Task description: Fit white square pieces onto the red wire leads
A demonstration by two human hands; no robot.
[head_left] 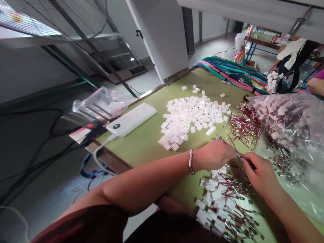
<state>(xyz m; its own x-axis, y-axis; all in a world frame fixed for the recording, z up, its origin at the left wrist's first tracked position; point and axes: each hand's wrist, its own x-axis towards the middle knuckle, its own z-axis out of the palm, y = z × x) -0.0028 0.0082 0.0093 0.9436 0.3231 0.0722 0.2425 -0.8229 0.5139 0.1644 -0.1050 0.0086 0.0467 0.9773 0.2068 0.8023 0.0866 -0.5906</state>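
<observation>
My left hand (pixel 218 155) reaches in from the left, its fingers closed and meeting my right hand over the wires; what it holds is hidden. Beside it, my right hand (pixel 258 170) pinches something small and metallic at its fingertips, too small to name. Loose white connector housings (pixel 197 109) lie in a spread pile beyond my left hand. Short red wires with metal terminals (pixel 244 126) are heaped just past both hands. Below the hands, white housings with red wires attached (pixel 220 199) lie in a pile near the table's front edge.
A white power bank (pixel 133 119) with a cable lies on the green table (pixel 144 152) at left. A clear plastic bag (pixel 296 125) of parts stands at right. Long green and pink wire bundles (pixel 227 72) cross the back. Another person's hand (pixel 274 65) shows at upper right.
</observation>
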